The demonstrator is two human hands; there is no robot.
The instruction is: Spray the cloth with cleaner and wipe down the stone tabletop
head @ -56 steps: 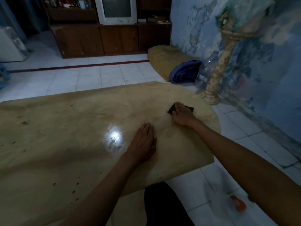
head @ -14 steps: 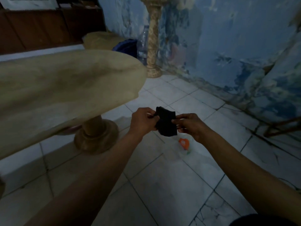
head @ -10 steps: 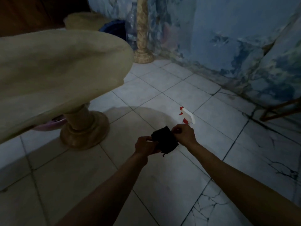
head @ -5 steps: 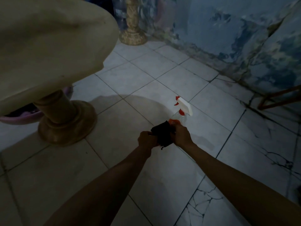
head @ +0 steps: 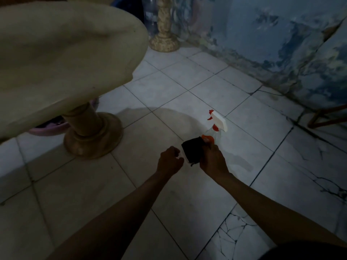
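item: cloth [head: 192, 150], small, dark, folded; pinched in the right hand [head: 213, 160], hanging at that hand's 10 o'clock, over the floor and off the table.
item: left hand [head: 170, 160], empty, fingers loosely curled, just beside the cloth at its 9 o'clock, not touching it.
item: spray bottle [head: 216, 128], clear body, white head, red trigger; upright on the floor tiles [head: 187, 76] at 1 o'clock from the right hand, close to its fingertips; contact cannot be told.
item: stone tabletop [head: 62, 53], at 10 o'clock, on a pedestal [head: 90, 132].
risk, judged: light bottle nudged over by knuckles already busy with the cloth.
risk, judged: nozzle seems to face away from the person, so mist may miss the cloth and wet the tiles, making them slippery.
risk, judged: dim light hides the trigger's facing.
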